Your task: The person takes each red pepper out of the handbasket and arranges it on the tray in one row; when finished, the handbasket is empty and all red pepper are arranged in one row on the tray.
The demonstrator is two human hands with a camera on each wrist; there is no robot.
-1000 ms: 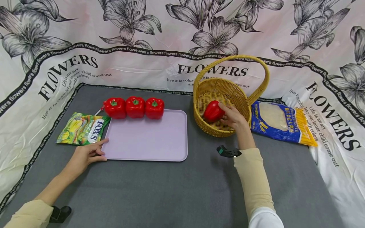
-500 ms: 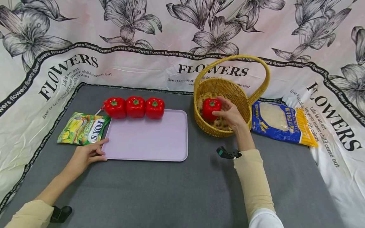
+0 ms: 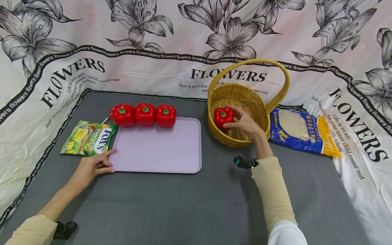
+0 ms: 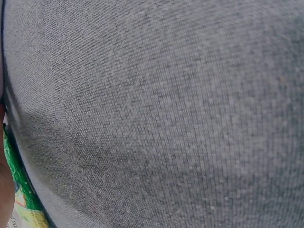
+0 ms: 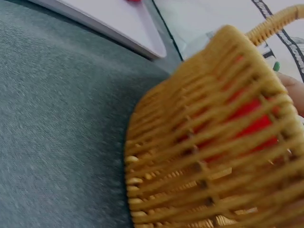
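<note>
A red bell pepper (image 3: pixel 224 118) with a green stem sits inside the yellow wicker basket (image 3: pixel 214 134), near its left wall. My right hand (image 3: pixel 248 125) reaches over the rim and grips that pepper, fingers behind and thumb in front. Through the weave of the basket (image 5: pixel 209 142), the right wrist view shows red from the pepper (image 5: pixel 254 121). At the left front corner of the pale purple tray (image 3: pixel 156 149), my left hand (image 3: pixel 88 169) holds the edge. Three more red peppers (image 3: pixel 145 115) stand in a row along the tray's back edge.
Left of the tray lies a green and yellow candy bag (image 3: pixel 88 137), close to the left hand. A blue and orange bag (image 3: pixel 303 132) lies right of the basket. The basket's tall handle (image 3: pixel 286 81) arches over its opening. Behind hangs a flower-printed cloth (image 3: pixel 147 75).
The pepper in my right hand has turned from lying sideways to stem up and shifted slightly left within the basket. The left hand and tray have not moved.
</note>
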